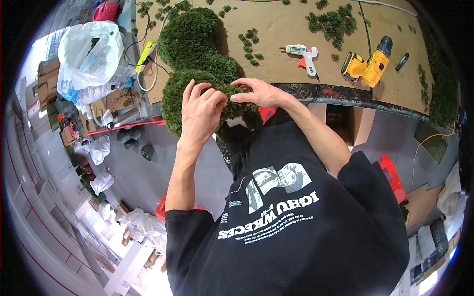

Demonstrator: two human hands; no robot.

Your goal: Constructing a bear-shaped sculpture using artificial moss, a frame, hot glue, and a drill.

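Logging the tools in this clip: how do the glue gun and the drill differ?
The glue gun is mostly white; the drill is yellow and black. The drill looks bulkier than the glue gun. The glue gun points to the picture's left, the drill toward its top. Both lie on the brown work surface, and neither is being held.

Left fisheye of a head-worn pair, facing down, close above the torso (pixel 316 217), workbench (pixel 284 24) beyond
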